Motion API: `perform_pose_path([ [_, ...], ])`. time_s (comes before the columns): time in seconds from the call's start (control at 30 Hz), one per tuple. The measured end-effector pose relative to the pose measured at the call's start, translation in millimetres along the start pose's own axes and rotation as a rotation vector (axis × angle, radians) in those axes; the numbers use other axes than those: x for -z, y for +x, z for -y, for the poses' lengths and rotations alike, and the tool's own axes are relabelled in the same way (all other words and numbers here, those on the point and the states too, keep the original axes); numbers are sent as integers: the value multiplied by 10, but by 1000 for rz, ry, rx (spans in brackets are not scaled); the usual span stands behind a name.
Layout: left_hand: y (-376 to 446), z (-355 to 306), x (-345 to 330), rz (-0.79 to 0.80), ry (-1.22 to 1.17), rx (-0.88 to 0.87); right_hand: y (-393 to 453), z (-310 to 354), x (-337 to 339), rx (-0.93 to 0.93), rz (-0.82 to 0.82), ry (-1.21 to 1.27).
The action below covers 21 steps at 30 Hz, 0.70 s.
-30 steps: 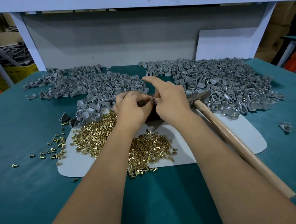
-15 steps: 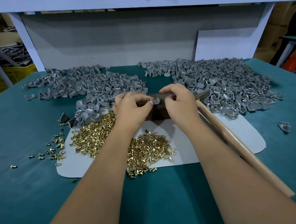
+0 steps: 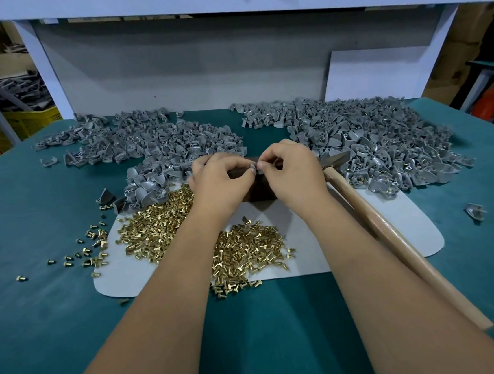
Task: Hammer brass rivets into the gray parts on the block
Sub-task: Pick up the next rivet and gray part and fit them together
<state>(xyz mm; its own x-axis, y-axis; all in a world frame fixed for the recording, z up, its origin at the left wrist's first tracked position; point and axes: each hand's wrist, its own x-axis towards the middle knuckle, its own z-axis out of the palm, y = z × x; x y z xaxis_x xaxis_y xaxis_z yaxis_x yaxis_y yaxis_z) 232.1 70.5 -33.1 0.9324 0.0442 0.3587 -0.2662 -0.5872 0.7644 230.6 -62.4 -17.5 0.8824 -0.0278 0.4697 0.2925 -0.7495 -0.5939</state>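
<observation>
A: Where are the hands?
B: Both meet over the dark brown block (image 3: pixel 259 190) on the white mat (image 3: pixel 406 225). The left hand (image 3: pixel 221 180) and right hand (image 3: pixel 292 170) have curled fingers pinching one small gray metal part (image 3: pixel 253 166) between them.
A: And the rivets?
B: The small brass rivets (image 3: pixel 156 225) lie heaped on the mat, left of and below the block; some are scattered on the teal table (image 3: pixel 40 312).
A: The hammer?
B: The wooden-handled hammer (image 3: pixel 388 230) lies untouched just right of the right hand, its head near the right pile of gray parts (image 3: pixel 371 141). Another pile (image 3: pixel 150 138) sits left.
</observation>
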Motion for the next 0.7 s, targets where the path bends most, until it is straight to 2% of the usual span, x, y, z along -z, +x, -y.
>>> perform_pose_path([
  [0.23, -20, -27, -10, -42, -44, 37, 75, 123, 13, 12, 50, -235],
  [0.37, 12, -6, -6, -14, -6, 5, 122, 224, 58, -108, 85, -261],
  [0.57, 22, -8, -2, 7, 27, 1, 105, 228, 64, -171, 68, -193],
  [0.7, 19, -11, -12, 8, 33, 10, 35, 115, 39, -133, 30, 13],
])
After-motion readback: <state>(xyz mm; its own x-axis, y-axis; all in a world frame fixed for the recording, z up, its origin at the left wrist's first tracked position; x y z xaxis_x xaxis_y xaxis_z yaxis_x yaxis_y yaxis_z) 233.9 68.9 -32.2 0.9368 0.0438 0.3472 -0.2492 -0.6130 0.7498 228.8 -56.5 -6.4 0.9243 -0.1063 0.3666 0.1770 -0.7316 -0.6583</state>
